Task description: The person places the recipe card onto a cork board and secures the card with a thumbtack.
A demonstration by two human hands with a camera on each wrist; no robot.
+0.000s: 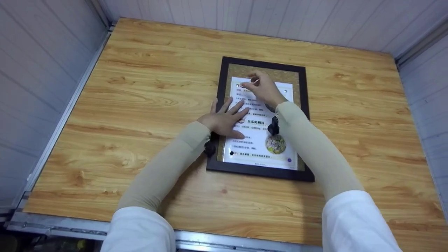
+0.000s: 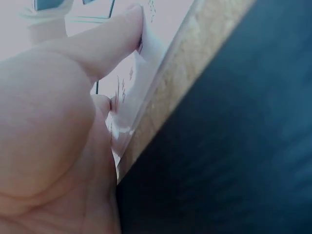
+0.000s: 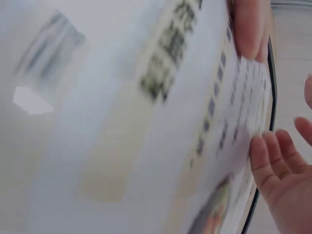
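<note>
A printed sheet (image 1: 259, 154) with a glossy surface lies on a cork board (image 1: 264, 71) with a dark frame (image 1: 262, 173). My left hand (image 1: 224, 122) rests spread over the sheet's left edge and the frame, fingers straight. Near the sheet's top left corner, beside a small round pin (image 1: 237, 85), is my right hand (image 1: 264, 87) with bent fingers and thumb. A thin pale line shows between them; I cannot tell whether they hold anything. In the right wrist view a fingertip (image 3: 247, 29) overlaps the sheet. The left wrist view shows the thumb (image 2: 114, 36) across the sheet.
Other pins mark the sheet's corners: one at top right (image 1: 285, 91), a black pin (image 1: 231, 153) at bottom left, a purple pin (image 1: 289, 160) at bottom right. The board lies on a wood-grain table (image 1: 147, 77), with pale panel walls (image 1: 224, 14) behind and at both sides.
</note>
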